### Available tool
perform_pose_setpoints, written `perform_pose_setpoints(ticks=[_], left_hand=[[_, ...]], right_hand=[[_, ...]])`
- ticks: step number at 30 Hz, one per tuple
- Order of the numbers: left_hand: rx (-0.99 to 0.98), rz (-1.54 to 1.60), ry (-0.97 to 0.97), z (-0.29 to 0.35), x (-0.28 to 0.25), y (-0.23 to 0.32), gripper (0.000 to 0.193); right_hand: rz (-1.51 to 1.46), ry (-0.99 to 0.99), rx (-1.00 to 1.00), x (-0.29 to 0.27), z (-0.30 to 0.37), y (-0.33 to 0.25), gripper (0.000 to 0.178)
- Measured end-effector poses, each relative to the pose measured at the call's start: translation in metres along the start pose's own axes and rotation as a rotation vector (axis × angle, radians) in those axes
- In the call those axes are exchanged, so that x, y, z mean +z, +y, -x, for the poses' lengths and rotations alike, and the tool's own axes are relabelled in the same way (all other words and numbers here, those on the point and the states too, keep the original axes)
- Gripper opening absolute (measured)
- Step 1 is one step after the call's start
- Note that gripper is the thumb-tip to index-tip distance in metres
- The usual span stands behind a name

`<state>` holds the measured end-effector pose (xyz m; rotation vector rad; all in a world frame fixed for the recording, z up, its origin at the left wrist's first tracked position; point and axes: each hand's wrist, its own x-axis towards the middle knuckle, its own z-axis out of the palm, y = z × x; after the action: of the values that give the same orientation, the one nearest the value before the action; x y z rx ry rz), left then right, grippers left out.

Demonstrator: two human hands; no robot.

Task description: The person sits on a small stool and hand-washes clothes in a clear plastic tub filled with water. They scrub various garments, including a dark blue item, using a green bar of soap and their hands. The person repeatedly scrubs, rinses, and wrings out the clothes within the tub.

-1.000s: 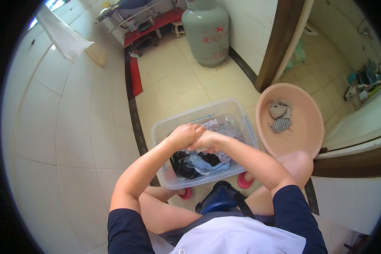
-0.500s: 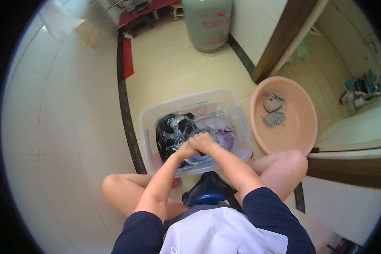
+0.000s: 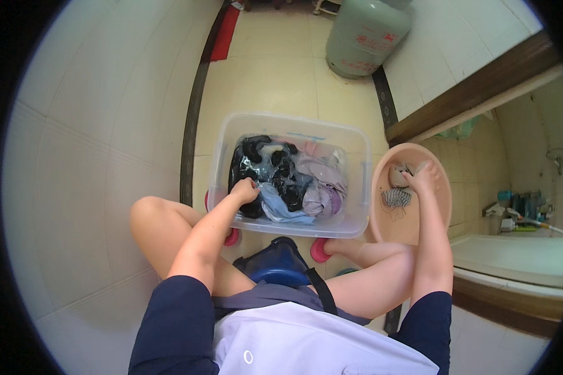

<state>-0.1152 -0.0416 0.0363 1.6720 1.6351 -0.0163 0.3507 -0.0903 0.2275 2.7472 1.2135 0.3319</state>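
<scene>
A clear plastic tub (image 3: pixel 231 128) stands in front of me, with wet clothes lying in water inside it. My left hand (image 3: pixel 246 189) is closed at the upper end of a light blue cloth (image 3: pixel 278 206) and grips its edge. Black clothes (image 3: pixel 250 165) fill the left and middle of the tub, and a pale purple garment (image 3: pixel 322 181) lies at its right. My right hand (image 3: pixel 423 178) reaches into the peach basin (image 3: pixel 403 231), its fingers spread and slightly blurred. Under and beside that hand are a greyish cloth (image 3: pixel 397 177) and a striped cloth (image 3: pixel 395 199).
A green gas cylinder (image 3: pixel 366 40) stands at the back right on the tiled floor (image 3: pixel 263 69). A wooden door frame (image 3: pixel 475 87) is beyond the basin. A blue stool (image 3: pixel 275 269) is between my legs, and a tiled wall (image 3: pixel 106 156) runs along the left.
My hands were together over the tub, twisting a dark cloth. They have parted: the right moved into the basin, the left to the light blue cloth. My view has shifted too.
</scene>
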Motion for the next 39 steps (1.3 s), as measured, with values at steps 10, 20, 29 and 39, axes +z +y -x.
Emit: perform_pose_setpoints(ticks=[10, 20, 29, 39], left_hand=[[0.024, -0.185, -0.088, -0.001, 0.01, 0.003, 0.038], [-0.03, -0.128, -0.213, -0.034, 0.016, -0.011, 0.034], [-0.137, 0.142, -0.062, -0.024, 0.023, 0.039, 0.034], [0.307, 2.231, -0.834, 0.019, -0.035, 0.155, 0.017]], right_hand=[[-0.565, -0.695, -1.012, 0.072, 0.112, -0.218, 0.048], [-0.13, -1.098, -0.748, 0.164, 0.199, -0.245, 0.04], [-0.923, -0.926, -0.69, 0.027, 0.11, -0.226, 0.035], [-2.346, -1.04, -0.016, -0.125, 0.131, -0.17, 0.04]])
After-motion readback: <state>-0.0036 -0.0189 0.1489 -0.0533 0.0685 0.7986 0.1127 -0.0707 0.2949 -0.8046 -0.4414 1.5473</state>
